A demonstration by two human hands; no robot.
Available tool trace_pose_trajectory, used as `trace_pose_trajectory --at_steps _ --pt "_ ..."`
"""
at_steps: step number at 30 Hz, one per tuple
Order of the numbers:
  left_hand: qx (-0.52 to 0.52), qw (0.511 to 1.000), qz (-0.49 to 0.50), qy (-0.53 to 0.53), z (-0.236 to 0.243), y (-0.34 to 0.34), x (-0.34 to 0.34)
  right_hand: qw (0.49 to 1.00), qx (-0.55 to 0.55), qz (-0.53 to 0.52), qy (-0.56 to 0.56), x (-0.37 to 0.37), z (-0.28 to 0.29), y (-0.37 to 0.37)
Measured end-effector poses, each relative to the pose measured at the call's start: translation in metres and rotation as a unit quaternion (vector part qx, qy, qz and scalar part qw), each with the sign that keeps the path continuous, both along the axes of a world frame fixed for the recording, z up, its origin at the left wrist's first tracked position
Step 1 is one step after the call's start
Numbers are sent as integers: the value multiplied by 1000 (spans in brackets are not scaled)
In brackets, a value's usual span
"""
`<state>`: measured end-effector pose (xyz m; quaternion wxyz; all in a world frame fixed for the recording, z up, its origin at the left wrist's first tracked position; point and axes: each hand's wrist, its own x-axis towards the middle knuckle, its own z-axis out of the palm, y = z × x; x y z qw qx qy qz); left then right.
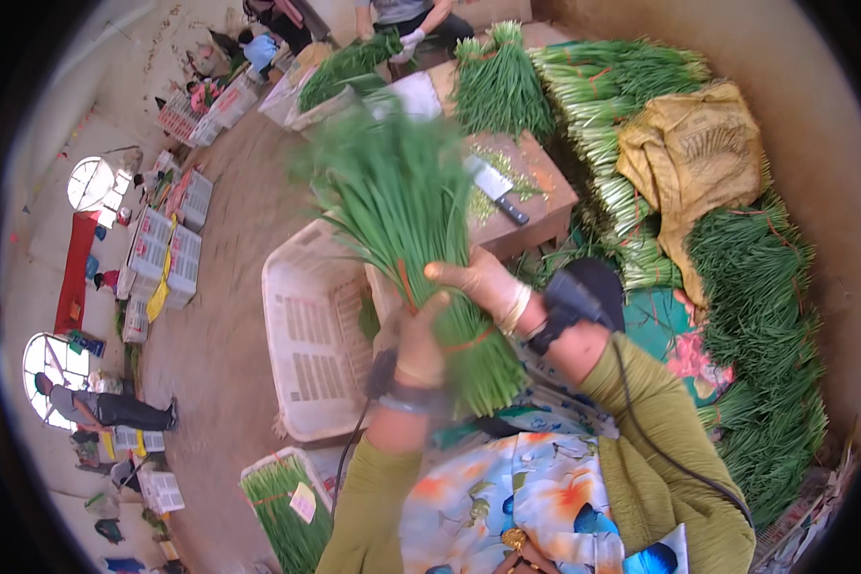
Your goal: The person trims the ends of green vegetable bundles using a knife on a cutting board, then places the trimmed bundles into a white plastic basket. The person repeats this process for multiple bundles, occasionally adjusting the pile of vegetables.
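Note:
A large bundle of garlic chives (397,196) is in both my hands, its leafy tops blurred and pointing away from me. Orange bands circle it, and its cut ends come down near my lap. My left hand (419,344), smeared by motion, is closed round the left side of the bundle. On the right side, my gloved right hand (488,290) grips it with the thumb across the front. Just beyond the right hand, a knife (496,188) with a black handle lies on a wooden block (536,215) among green scraps.
A white plastic crate (316,411) stands left of the bundle; a smaller crate holds banded chives (287,507). Stacked chives (756,277) and a yellow woven sack (694,143) line the right wall. Another person (411,24) sits ahead, handling greens. White crates (148,253) stand farther left.

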<state>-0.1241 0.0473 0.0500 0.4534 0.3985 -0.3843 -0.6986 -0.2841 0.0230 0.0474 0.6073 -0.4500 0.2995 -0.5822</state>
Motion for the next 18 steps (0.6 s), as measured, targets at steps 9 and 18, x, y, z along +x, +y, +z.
trace_pose_trajectory --at_steps 9,18 --pt "52 990 -60 116 1 -5 10 977 61 -68 -193 -16 -11 10" --pt "13 992 -11 126 18 -15 -2 995 63 -54 53 -7 -26 10"
